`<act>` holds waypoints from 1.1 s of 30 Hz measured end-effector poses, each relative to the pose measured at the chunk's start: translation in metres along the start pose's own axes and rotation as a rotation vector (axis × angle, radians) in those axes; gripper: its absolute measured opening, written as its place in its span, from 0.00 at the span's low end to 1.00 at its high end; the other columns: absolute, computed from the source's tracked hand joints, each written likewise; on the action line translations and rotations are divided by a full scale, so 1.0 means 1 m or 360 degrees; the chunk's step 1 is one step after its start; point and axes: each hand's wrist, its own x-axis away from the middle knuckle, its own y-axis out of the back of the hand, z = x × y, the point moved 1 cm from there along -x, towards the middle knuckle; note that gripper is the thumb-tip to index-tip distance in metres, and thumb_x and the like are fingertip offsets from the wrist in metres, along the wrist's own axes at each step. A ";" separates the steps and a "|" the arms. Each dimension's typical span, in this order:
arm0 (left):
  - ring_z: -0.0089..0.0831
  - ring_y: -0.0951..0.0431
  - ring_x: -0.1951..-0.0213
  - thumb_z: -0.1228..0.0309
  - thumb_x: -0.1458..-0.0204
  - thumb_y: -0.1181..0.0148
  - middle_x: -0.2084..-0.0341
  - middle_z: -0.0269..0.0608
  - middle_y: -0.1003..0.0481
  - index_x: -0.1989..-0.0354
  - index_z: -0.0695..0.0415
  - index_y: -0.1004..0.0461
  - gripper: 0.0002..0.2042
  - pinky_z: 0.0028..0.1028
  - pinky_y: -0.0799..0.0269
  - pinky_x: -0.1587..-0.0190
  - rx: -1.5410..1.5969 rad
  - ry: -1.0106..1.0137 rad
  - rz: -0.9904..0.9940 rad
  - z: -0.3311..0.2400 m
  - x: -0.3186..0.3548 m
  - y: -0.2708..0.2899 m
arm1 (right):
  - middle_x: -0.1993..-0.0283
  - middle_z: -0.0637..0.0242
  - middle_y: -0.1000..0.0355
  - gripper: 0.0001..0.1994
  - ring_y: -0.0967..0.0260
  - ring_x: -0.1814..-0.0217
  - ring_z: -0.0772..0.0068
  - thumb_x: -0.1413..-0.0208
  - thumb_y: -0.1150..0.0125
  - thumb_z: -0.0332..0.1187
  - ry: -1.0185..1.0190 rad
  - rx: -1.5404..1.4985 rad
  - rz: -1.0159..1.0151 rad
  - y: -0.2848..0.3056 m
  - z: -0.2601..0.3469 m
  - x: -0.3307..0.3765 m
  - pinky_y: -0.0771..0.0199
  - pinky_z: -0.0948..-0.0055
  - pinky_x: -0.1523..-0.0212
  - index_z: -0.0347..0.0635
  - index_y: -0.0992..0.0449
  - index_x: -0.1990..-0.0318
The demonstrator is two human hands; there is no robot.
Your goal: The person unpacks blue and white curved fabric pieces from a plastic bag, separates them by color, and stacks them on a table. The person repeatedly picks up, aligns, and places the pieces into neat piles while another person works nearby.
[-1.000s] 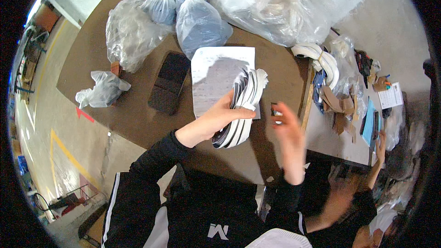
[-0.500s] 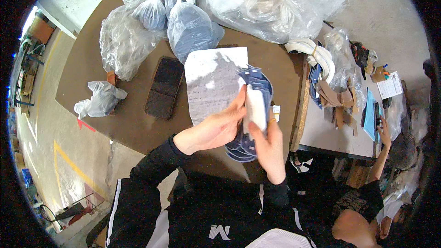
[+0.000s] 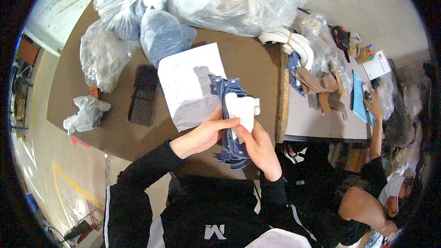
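Presently, in the head view, holds bundled dark blue strips (image 3: 228,141) above the desk (image 3: 250,59), between left hand (image 3: 204,135) and right hand (image 3: 262,150), both curled around and touching, with thumbs on the white piece (image 3: 246,108) and long axis running near-to-far.

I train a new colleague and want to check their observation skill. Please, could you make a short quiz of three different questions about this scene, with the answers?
1. Multiple choice: who holds the dark blue bundle?
A) the person's left hand only
B) the person's right hand only
C) both hands

2. True or false: the black object lies left of the paper.

3. Fill the gap: the co-worker's hand is beside a flat folder coloured light ____.

Key:
1. C: the left hand and the right hand both hold it.
2. True.
3. Blue.
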 end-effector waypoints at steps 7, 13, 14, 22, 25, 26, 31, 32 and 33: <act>0.33 0.33 0.40 0.74 0.44 0.44 0.42 0.42 0.33 0.33 0.57 0.48 0.30 0.35 0.39 0.37 -0.0181 -0.0101 -0.0135 -0.007 -0.001 -0.008 | 0.53 0.49 0.33 0.19 0.31 0.54 0.53 0.40 0.43 0.36 0.0443 0.0176 -0.0401 0.005 0.001 0.005 0.31 0.65 0.54 0.30 0.28 0.48; 0.33 0.29 0.44 0.72 0.45 0.44 0.44 0.42 0.32 0.35 0.59 0.45 0.28 0.35 0.32 0.42 -0.0137 -0.0092 -0.0202 -0.016 0.005 -0.010 | 0.50 0.55 0.29 0.19 0.29 0.49 0.57 0.44 0.43 0.24 0.0643 0.0237 -0.0674 0.019 -0.004 -0.008 0.31 0.67 0.47 0.36 0.29 0.44; 0.34 0.28 0.44 0.72 0.45 0.44 0.44 0.42 0.31 0.35 0.59 0.45 0.28 0.35 0.31 0.42 -0.0120 -0.0107 -0.0227 -0.018 0.005 -0.008 | 0.49 0.54 0.29 0.19 0.29 0.49 0.55 0.46 0.43 0.24 0.0771 0.0561 -0.0802 0.021 0.001 -0.017 0.31 0.65 0.47 0.37 0.28 0.44; 0.31 0.30 0.44 0.70 0.45 0.39 0.42 0.38 0.35 0.29 0.51 0.56 0.38 0.34 0.30 0.44 -0.0048 -0.0197 -0.0255 -0.034 0.002 0.002 | 0.39 0.51 0.34 0.23 0.43 0.34 0.45 0.49 0.38 0.24 0.0745 0.1088 -0.1034 0.048 -0.033 -0.060 0.39 0.58 0.36 0.39 0.28 0.43; 0.28 0.32 0.42 0.73 0.45 0.39 0.40 0.39 0.38 0.27 0.49 0.66 0.44 0.31 0.32 0.43 -0.0196 -0.0157 -0.0227 -0.031 -0.010 -0.015 | 0.40 0.48 0.34 0.22 0.39 0.36 0.50 0.47 0.38 0.27 0.0801 0.1113 -0.1173 0.060 -0.036 -0.052 0.39 0.63 0.37 0.36 0.29 0.43; 0.30 0.38 0.38 0.71 0.45 0.38 0.34 0.45 0.46 0.28 0.52 0.75 0.49 0.30 0.37 0.40 -0.0361 -0.0206 -0.0196 -0.033 -0.013 -0.021 | 0.41 0.49 0.33 0.22 0.37 0.39 0.54 0.46 0.39 0.26 0.0725 0.0835 -0.1052 0.063 -0.033 -0.047 0.38 0.66 0.38 0.37 0.30 0.42; 0.36 0.59 0.29 0.67 0.46 0.37 0.29 0.55 0.66 0.31 0.60 0.84 0.54 0.28 0.59 0.31 -0.0752 -0.0239 -0.0139 -0.010 -0.042 -0.018 | 0.49 0.48 0.28 0.28 0.28 0.51 0.56 0.49 0.34 0.29 0.0505 -0.0002 -0.0540 0.043 -0.028 -0.020 0.28 0.68 0.51 0.33 0.34 0.40; 0.36 0.60 0.29 0.67 0.45 0.38 0.29 0.56 0.66 0.31 0.59 0.84 0.53 0.28 0.59 0.31 -0.0906 -0.0239 -0.0131 -0.007 -0.041 -0.015 | 0.49 0.48 0.28 0.28 0.27 0.51 0.57 0.49 0.34 0.30 0.0591 0.0286 -0.0552 0.038 -0.030 -0.022 0.28 0.69 0.52 0.33 0.34 0.40; 0.36 0.60 0.29 0.69 0.45 0.39 0.29 0.56 0.66 0.31 0.58 0.84 0.53 0.28 0.59 0.31 -0.1003 -0.0296 -0.0100 -0.008 -0.038 -0.014 | 0.50 0.47 0.27 0.28 0.26 0.53 0.59 0.49 0.34 0.30 0.0505 0.0329 -0.0601 0.034 -0.031 -0.022 0.27 0.68 0.53 0.33 0.34 0.40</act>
